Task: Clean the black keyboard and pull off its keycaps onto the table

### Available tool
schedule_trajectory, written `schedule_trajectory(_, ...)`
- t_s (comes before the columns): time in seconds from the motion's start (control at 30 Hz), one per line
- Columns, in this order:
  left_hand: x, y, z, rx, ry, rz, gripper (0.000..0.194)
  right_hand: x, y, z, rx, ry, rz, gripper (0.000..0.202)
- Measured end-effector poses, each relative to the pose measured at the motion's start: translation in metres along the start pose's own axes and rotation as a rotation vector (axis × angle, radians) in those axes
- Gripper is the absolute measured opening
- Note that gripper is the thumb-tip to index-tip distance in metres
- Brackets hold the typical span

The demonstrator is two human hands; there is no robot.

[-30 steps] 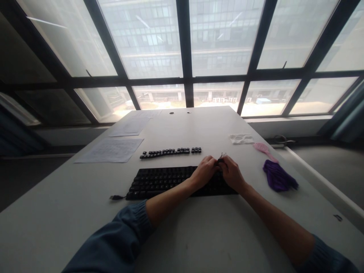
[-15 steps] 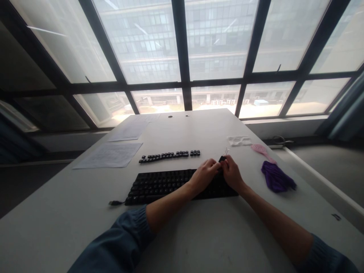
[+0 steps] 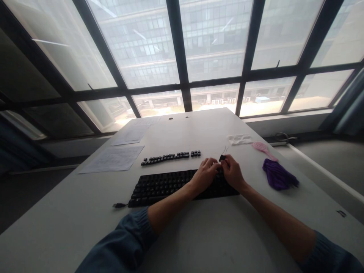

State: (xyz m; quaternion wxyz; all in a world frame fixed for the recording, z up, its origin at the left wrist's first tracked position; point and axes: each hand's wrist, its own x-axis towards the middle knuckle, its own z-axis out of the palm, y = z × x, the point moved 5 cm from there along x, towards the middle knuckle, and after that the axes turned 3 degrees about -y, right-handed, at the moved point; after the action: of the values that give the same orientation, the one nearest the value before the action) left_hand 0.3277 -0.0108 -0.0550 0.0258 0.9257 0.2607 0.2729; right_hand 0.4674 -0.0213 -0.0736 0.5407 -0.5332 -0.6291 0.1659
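A black keyboard (image 3: 165, 185) lies on the white table, its right part under my hands. My right hand (image 3: 232, 173) is closed on a small black puller (image 3: 222, 157) with thin wire prongs that point up and away. My left hand (image 3: 205, 173) rests over the keyboard's upper right area, its fingers bent and close to the right fingertips; whether they grip anything is hidden. Beyond the keyboard, several loose black keycaps (image 3: 166, 157) stand in a row.
Printed papers (image 3: 113, 158) lie at the left. To the right are a white cloth (image 3: 239, 140), a pink brush (image 3: 263, 149), a purple cloth (image 3: 279, 174) and a small dark item (image 3: 341, 213). A USB plug (image 3: 119, 205) sits by the keyboard's left end.
The view has tilted slightly. My left fingers have spread a little over the keyboard, and the black puller in my right hand shows more clearly.
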Motion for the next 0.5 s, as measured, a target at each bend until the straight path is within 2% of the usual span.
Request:
schedule_trajectory(0.1,0.001,-0.003,-0.002,-0.051,0.008,-0.017,0.015,-0.001,-0.001,0.000,0.013,0.005,0.007,0.013)
schedule_trajectory(0.33,0.000,0.001,0.001,-0.013,-0.049,0.023,0.021,0.002,0.002,-0.001,-0.004,0.034,0.023,0.013)
schedule_trajectory(0.4,0.001,-0.001,-0.004,-0.035,-0.032,0.012,0.015,0.002,0.003,0.000,0.051,0.026,0.039,0.013)
schedule_trajectory(0.5,0.007,-0.014,-0.022,-0.083,0.047,-0.077,0.013,0.002,0.005,0.002,0.122,0.020,0.052,0.012)
